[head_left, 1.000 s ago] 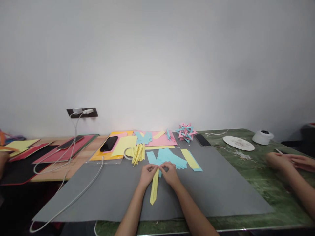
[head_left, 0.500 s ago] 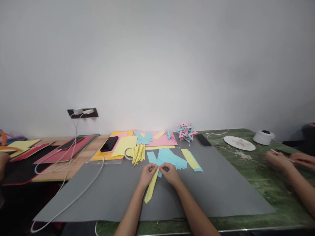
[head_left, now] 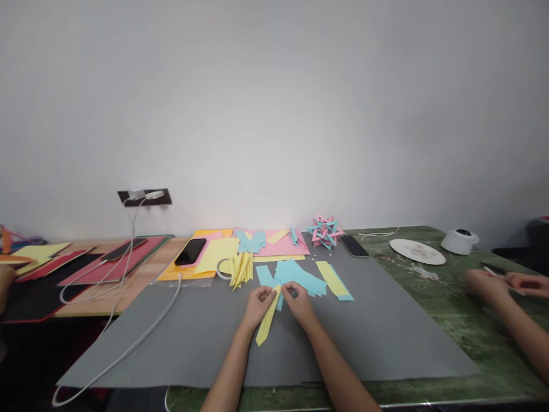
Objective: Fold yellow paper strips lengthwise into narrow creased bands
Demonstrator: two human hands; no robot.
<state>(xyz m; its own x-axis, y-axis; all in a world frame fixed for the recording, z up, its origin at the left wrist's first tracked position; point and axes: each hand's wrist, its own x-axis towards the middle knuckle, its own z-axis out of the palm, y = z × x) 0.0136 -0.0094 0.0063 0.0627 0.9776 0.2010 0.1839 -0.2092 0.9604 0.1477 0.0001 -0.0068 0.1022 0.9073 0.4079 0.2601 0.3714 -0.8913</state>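
Note:
Both of my hands pinch the upper end of a folded yellow paper strip over the grey mat. My left hand grips it from the left, my right hand from the right. The strip's pointed lower end slants toward me and to the left. Just beyond my fingers lie several light blue paper strips, and a bundle of folded yellow strips rests to their left.
A pink and blue woven paper model and a phone sit at the back. Another phone lies on coloured sheets. A white cable crosses the mat. A white plate stands right. Another person's hands work at right.
The yellow strip's lower end has swung left and lifted a little in my fingers. The other person's hands at the right have shifted slightly.

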